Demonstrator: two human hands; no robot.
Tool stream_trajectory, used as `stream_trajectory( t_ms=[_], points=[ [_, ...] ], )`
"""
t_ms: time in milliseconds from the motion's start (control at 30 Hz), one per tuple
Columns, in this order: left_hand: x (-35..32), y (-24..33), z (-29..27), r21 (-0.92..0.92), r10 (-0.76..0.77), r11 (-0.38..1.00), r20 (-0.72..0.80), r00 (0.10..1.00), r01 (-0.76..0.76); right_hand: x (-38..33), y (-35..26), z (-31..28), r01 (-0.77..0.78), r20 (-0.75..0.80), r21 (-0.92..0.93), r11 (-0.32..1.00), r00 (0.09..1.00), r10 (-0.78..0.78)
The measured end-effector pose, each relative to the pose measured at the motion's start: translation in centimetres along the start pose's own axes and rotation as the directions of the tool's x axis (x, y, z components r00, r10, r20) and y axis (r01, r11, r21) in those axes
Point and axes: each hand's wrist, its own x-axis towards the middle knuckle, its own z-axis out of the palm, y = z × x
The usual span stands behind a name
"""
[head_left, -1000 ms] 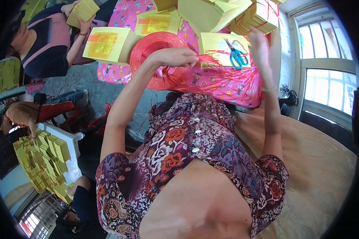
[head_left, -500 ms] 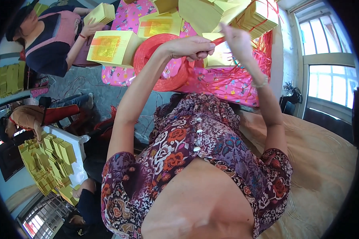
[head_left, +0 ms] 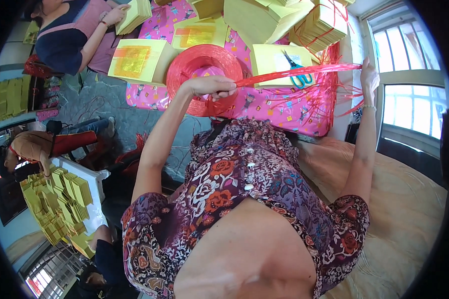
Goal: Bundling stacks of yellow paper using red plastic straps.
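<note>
A band of red plastic twine [head_left: 294, 73] is stretched between my two hands above the table. My left hand [head_left: 212, 86] is closed on its one end, over the near rim of a large red twine roll [head_left: 179, 74]. Far out to the right, by the window, my right hand [head_left: 369, 78] grips the other end, with a loose tail hanging below it. Scissors [head_left: 300, 74] with teal handles lie on a yellow paper stack [head_left: 264, 55], partly behind the band. Cut red strands [head_left: 304, 102] hang over the table's right side.
The table has a pink patterned cover [head_left: 149, 97]. Yellow paper stacks [head_left: 139, 60] stand around the roll, one tied bundle [head_left: 322, 27] at the back right. A co-worker's hand [head_left: 115, 15] holds a stack at the upper left. Other people work at a white table [head_left: 92, 187] on the left.
My right hand has swept right, drawing the red twine out long, while my left hand moved slightly left and down. The scissors now show. The co-worker has shifted up and right with the stack.
</note>
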Motion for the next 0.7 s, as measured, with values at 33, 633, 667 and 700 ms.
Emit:
stream_trajectory(
  t_ms=[33, 633, 667, 700],
  points=[
    [0.1, -0.2, -0.3, -0.045, -0.034, 0.998, 0.025, 0.999, 0.035, -0.2, 0.5, 0.6, -0.006, 0.016, -0.041, 0.999, 1.0, 0.007],
    [2.5, 8.4, 2.6, 0.068, 0.032, 0.997, -0.099, 0.995, -0.025, -19.4, -25.3, -3.8, 0.463, -0.169, 0.744, 0.482, 0.828, -0.534],
    [2.4, 8.1, 2.5, 0.114, 0.049, 0.993, -0.086, 0.995, -0.039, -17.6, -24.1, -2.0, 0.421, -0.2, 0.777, 0.467, 0.87, -0.451],
    [1.9, 7.3, 2.1, 0.107, 0.049, 0.994, -0.096, 0.994, -0.038, -15.9, -23.6, -3.4, 0.364, -0.17, 0.781, 0.508, 0.906, -0.387]
  ],
)
